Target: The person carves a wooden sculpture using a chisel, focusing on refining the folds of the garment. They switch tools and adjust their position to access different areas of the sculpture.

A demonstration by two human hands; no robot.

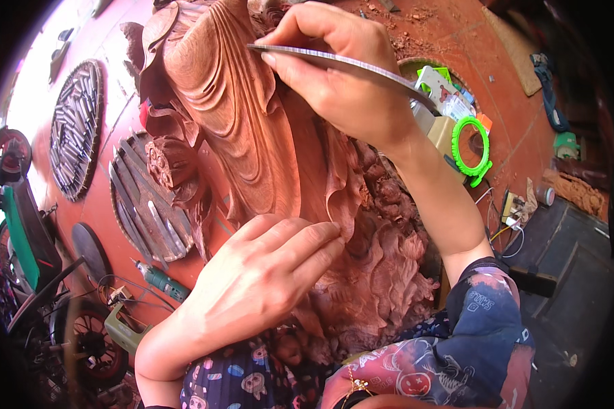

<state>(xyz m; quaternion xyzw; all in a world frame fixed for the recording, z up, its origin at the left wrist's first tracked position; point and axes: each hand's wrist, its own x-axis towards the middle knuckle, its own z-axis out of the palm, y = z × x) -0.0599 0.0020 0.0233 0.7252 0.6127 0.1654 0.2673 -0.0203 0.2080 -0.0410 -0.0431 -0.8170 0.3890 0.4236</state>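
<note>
A reddish-brown wood carving (pixel 235 116) with deep drapery folds stands before me, its lower part densely carved in wavy shapes. High on its right side, my right hand (pixel 358 78) is closed around a long, thin, curved metal file (pixel 348 63). The file's tip meets or nearly meets the robe folds; its other end sticks out past my wrist. My left hand (pixel 259 269) lies over the lower folds, fingers stretched out side by side, fingertips by a raised wooden edge. Its palm and thumb are hidden. A small carved head (pixel 167 163) juts out at the left.
On the red tiled floor at left are a round tray (pixel 53 133) of many tools, another with several long files (pixel 133 198), and a green rotary tool (pixel 162 281). A motorbike wheel (pixel 92 341) stands lower left. At right are a bright green ring (pixel 471 151) and a black case (pixel 566 266).
</note>
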